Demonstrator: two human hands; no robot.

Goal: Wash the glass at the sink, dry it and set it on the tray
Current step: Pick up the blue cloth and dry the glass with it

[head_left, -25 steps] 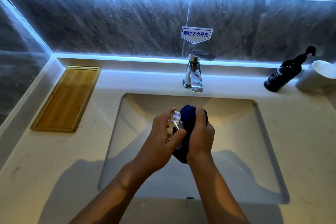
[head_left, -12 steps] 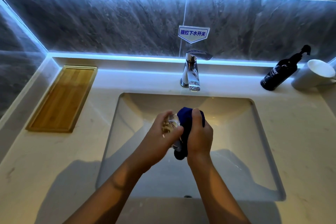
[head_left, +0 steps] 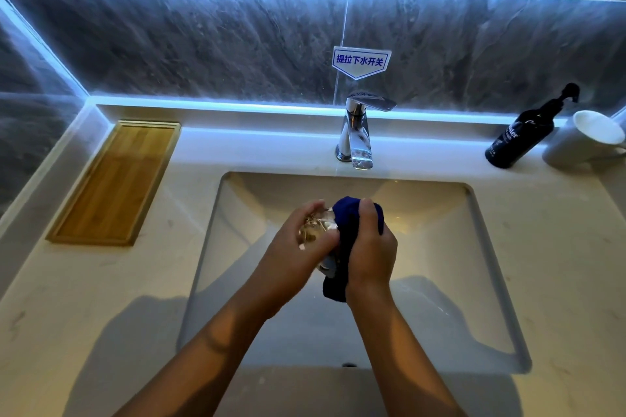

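Over the middle of the sink [head_left: 237,247] my left hand [head_left: 298,250] grips a clear glass [head_left: 316,228], mostly hidden by my fingers. My right hand [head_left: 371,247] presses a dark blue cloth [head_left: 349,220] against the glass's right side, the cloth wrapped over it and hanging down below my palm. The wooden tray [head_left: 115,179] lies on the counter at the left, well away from both hands, with nothing on it.
A chrome tap [head_left: 355,135] stands behind the basin, no water running. A black pump bottle [head_left: 521,139] and a white mug [head_left: 586,139] stand at the back right. A light stone counter [head_left: 101,298] surrounds the basin; the grey wall carries a small sign [head_left: 360,61].
Both hands stay over the basin with glass and cloth. My left fingers have shifted around the glass, turning it slightly against the cloth.
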